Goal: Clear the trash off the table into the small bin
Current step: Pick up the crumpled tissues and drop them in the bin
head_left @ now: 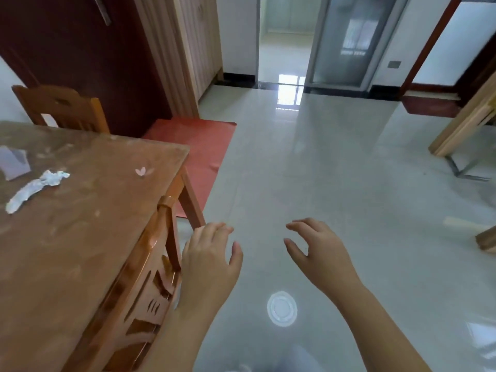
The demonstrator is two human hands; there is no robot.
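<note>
A worn wooden table [88, 237] fills the left side. On it lie a crumpled white wrapper [35, 189], a clear plastic scrap [13, 161] at the left edge, and a small pale shell-like bit [141, 171] near the far corner. My left hand [212, 261] hovers over the floor beside the table's right edge, fingers spread and holding nothing. My right hand [319, 253] hangs to its right, also spread and holding nothing. No bin is in view.
A wooden chair [150, 269] is tucked under the table's right side, another chair [61, 106] stands behind the table. A round white plastic lid [281, 308] lies on the glossy tile floor below my hands. A red mat [198, 146] lies by a dark door.
</note>
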